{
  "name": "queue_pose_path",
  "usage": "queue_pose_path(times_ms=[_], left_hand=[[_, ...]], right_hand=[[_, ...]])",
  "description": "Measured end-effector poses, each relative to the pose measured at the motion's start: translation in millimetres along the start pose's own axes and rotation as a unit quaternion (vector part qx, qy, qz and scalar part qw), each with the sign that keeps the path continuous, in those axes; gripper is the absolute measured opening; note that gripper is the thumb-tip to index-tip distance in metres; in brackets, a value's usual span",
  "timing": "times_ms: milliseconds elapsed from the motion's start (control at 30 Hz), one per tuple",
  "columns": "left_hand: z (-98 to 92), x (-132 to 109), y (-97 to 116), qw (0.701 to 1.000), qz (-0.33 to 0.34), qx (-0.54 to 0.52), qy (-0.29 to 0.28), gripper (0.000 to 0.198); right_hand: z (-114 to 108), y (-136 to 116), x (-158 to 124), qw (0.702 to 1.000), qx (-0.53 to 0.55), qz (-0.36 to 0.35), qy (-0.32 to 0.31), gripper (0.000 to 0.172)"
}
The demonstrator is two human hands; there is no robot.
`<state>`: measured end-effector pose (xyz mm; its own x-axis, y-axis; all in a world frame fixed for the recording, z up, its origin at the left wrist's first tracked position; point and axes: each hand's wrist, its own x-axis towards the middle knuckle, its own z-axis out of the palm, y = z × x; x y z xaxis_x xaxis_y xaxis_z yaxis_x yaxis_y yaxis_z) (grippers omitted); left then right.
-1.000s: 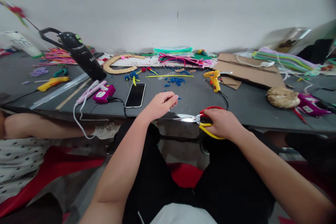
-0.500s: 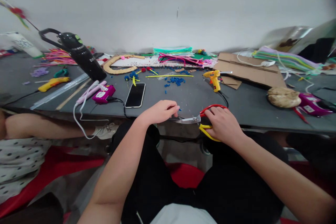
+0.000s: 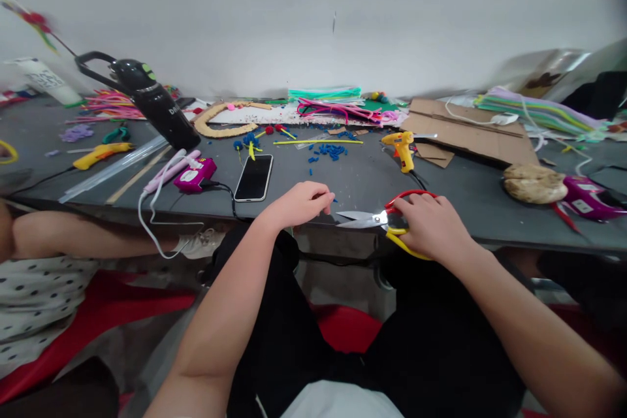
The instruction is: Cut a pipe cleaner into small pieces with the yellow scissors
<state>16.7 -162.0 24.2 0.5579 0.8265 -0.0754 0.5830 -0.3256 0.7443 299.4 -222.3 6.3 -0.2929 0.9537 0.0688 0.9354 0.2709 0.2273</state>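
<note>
Where they were nearly closed, the scissors (image 3: 380,219) now gape.

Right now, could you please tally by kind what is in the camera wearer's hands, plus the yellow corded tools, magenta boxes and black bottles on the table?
Scissors in the right hand: 1
Blue piece in the left hand: 1
Yellow corded tools: 2
Magenta boxes: 2
Black bottle: 1
Total: 7
</note>
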Motion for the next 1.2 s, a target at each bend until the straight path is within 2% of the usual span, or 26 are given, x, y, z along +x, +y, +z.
queue_pose_path(times_ms=[100, 267, 400, 533, 633, 733, 867, 1000, 1200], left_hand=[[-2.4, 1.0, -0.8, 1.0, 0.003, 0.004, 0.01, 0.042], [-7.1, 1.9, -3.2, 1.0, 0.0, -0.005, 0.026, 0.04], [-9.2, 3.1, -3.2, 0.999, -0.001, -0.009, 0.05, 0.041], [-10.0, 3.9, 0.3, 0.996, 0.004, -0.026, 0.084, 0.042], [-9.6, 4.4, 4.0, 0.994, 0.012, -0.045, 0.098, 0.041], [-8.6, 4.7, 6.5, 0.991, 0.029, -0.071, 0.113, 0.038], [-8.3, 2.5, 7.4, 0.984, 0.046, -0.076, 0.156, 0.035], [-9.2, -1.0, 8.8, 0.981, 0.054, -0.072, 0.169, 0.035], [-8.9, -1.0, 10.6, 0.985, 0.07, -0.048, 0.151, 0.036]], right_hand=[[-0.6, 11.2, 4.9, 1.0, 0.015, 0.0, -0.02, 0.038], [3.4, 44.5, 11.0, 0.998, 0.046, -0.002, -0.05, 0.055], [4.3, 62.3, 13.1, 0.998, 0.06, 0.008, -0.032, 0.057], [-3.3, 54.0, 16.6, 0.994, 0.104, -0.033, -0.001, 0.06], [-10.7, 40.1, 20.8, 0.987, 0.145, -0.064, 0.007, 0.053], [-12.1, 30.4, 23.8, 0.986, 0.156, -0.001, 0.062, 0.04], [-4.9, 26.7, 21.8, 0.968, 0.232, 0.074, 0.055, 0.029], [-2.5, 20.8, 16.0, 0.964, 0.25, 0.054, 0.07, 0.027], [-7.7, 11.4, 13.1, 0.964, 0.241, 0.035, 0.108, 0.031]])
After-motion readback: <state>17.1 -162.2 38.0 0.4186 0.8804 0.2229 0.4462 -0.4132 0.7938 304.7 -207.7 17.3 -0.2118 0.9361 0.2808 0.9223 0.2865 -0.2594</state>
